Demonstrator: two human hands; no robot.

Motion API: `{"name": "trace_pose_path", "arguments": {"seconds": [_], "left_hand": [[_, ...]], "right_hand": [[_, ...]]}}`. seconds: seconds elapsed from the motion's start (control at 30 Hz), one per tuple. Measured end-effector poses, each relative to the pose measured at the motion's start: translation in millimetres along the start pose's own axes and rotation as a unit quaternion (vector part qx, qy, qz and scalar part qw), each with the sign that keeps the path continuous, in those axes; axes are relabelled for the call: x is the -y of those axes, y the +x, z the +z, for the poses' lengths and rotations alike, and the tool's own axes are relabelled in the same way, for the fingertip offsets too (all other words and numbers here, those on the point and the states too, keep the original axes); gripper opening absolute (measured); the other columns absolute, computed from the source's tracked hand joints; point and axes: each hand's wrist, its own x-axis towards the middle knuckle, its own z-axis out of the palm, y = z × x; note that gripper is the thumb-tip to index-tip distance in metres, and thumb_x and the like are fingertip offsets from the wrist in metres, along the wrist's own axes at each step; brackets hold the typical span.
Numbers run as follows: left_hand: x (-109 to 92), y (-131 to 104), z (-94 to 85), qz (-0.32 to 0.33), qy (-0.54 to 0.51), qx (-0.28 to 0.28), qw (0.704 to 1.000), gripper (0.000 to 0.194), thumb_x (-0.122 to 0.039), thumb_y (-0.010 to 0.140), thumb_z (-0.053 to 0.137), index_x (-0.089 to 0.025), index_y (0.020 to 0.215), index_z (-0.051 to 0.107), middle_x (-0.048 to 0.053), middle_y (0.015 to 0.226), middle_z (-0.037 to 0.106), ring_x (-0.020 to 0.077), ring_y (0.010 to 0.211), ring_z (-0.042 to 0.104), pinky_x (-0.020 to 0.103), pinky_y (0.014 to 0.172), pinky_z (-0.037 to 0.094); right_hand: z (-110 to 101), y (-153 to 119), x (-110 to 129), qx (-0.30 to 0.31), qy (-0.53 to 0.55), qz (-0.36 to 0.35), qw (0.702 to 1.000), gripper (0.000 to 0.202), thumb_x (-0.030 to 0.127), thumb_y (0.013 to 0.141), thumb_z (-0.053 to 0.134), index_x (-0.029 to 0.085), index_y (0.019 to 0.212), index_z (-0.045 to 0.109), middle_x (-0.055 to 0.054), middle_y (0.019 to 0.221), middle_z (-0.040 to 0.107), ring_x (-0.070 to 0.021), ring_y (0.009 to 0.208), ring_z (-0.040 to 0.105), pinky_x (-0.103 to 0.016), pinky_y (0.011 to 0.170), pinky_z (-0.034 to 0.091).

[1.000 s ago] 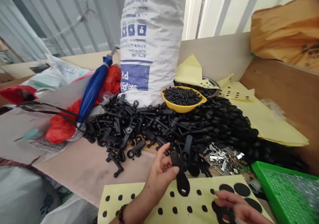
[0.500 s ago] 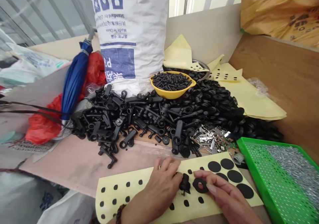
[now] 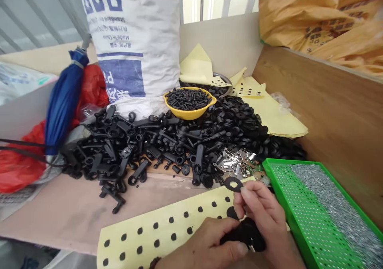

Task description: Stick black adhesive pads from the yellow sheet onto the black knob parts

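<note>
Pinched between the thumb and fingers of my right hand (image 3: 263, 209) is a flat black ring (image 3: 239, 187), held up above the sheet's right end. My left hand (image 3: 206, 243) is closed on a rounded black plastic part (image 3: 247, 235), just below the ring and against my right palm. The ring and the part are apart. Beneath both hands lies a yellow backing sheet (image 3: 163, 217) with rows of small black stick-on dots. My hands hide its right end, where part of a larger black disc (image 3: 231, 212) shows.
Black plastic crank handles (image 3: 139, 171) and round black parts are heaped behind the sheet. Beside them lie small metal clips (image 3: 236, 161). A yellow bowl (image 3: 190, 114) holds black screw-like pieces. On the right, a green tray (image 3: 299, 221) contains small metal pieces. A white sack (image 3: 158, 33) stands behind.
The ring has been lifted off the sheet's level in my right hand. My left hand has come in lower, now with the rounded black part. The camera view has turned right.
</note>
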Motion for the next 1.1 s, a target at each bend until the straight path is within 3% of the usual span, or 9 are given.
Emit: {"name": "trace_pose_path", "arguments": {"seconds": [0.1,0.4,0.53,0.63,0.7,0.77,0.87,0.97,1.1], "left_hand": [[4,5,6.5,-0.009,-0.027,0.003,1.0,0.021,-0.035,0.084,0.053,-0.016,0.085,0.063,-0.003,0.072,0.046,0.0115,0.066,0.039,0.021,0.059,0.028],[-8,5,6.4,-0.01,0.089,-0.047,0.995,0.012,-0.025,0.085,0.052,-0.017,0.081,0.06,-0.002,0.076,0.054,0.0135,0.073,0.046,0.024,0.069,0.034],[9,10,8.8,-0.027,-0.107,-0.068,0.992,0.023,-0.036,0.078,0.061,-0.016,0.089,0.059,0.0,0.074,0.055,0.0126,0.065,0.047,0.022,0.059,0.036],[24,16,15.5,-0.029,-0.294,-0.06,0.954,0.037,-0.044,0.072,0.067,-0.014,0.089,0.055,0.002,0.073,0.058,0.0108,0.058,0.049,0.021,0.055,0.038],[29,17,19.9,-0.023,-0.326,-0.064,0.943,0.041,-0.046,0.07,0.071,-0.015,0.089,0.053,0.002,0.075,0.059,0.011,0.06,0.052,0.021,0.057,0.038],[28,14,21.6,-0.003,-0.273,-0.07,0.959,0.041,-0.047,0.073,0.07,-0.017,0.095,0.052,0.003,0.08,0.061,0.0132,0.067,0.054,0.023,0.061,0.04],[16,5,16.8,0.022,-0.044,-0.071,0.996,0.035,-0.037,0.085,0.059,-0.018,0.114,0.055,0.006,0.099,0.064,0.0183,0.086,0.056,0.03,0.079,0.042],[-2,-2,8.3,0.01,0.115,-0.037,0.993,0.04,-0.024,0.086,0.057,-0.025,0.125,0.055,0.007,0.12,0.06,0.0229,0.108,0.051,0.034,0.096,0.037],[-17,-2,1.9,0.024,0.176,0.028,0.984,0.038,-0.012,0.081,0.058,-0.024,0.117,0.064,0.005,0.106,0.065,0.0226,0.099,0.054,0.031,0.091,0.039]], "right_hand": [[2,3,-1,-0.009,0.01,0.002,1.0,0.026,0.043,0.08,0.072,0.023,0.075,0.055,0.006,0.052,0.055,-0.0068,0.04,0.042,-0.016,0.038,0.032],[-1,16,-12,0.005,0.048,0.069,0.996,0.031,0.043,0.074,0.076,0.021,0.073,0.053,0.008,0.046,0.053,-0.0045,0.033,0.037,-0.014,0.033,0.025],[2,16,-15,-0.017,0.066,0.083,0.994,0.033,0.042,0.068,0.079,0.021,0.07,0.053,0.007,0.051,0.056,-0.0054,0.035,0.041,-0.014,0.033,0.031],[5,14,-15,-0.049,0.083,0.075,0.993,0.036,0.043,0.065,0.081,0.022,0.072,0.052,0.007,0.054,0.057,-0.0051,0.038,0.044,-0.014,0.035,0.035],[6,12,-13,-0.059,0.082,0.061,0.993,0.037,0.044,0.065,0.081,0.022,0.074,0.052,0.008,0.052,0.056,-0.0043,0.037,0.042,-0.012,0.035,0.033],[5,12,-11,-0.051,0.076,0.053,0.994,0.038,0.045,0.067,0.081,0.022,0.074,0.051,0.008,0.05,0.055,-0.0042,0.035,0.04,-0.013,0.034,0.031],[2,14,-9,-0.018,0.078,0.068,0.995,0.037,0.046,0.071,0.078,0.024,0.076,0.049,0.008,0.048,0.055,-0.0053,0.033,0.039,-0.014,0.034,0.029],[-1,15,-12,0.014,0.081,0.103,0.991,0.035,0.046,0.073,0.076,0.023,0.076,0.049,0.009,0.044,0.055,-0.0051,0.031,0.036,-0.014,0.033,0.025],[-2,14,-21,0.037,0.085,0.151,0.984,0.035,0.044,0.069,0.078,0.021,0.071,0.051,0.009,0.036,0.051,-0.0034,0.027,0.031,-0.012,0.032,0.019]]}}
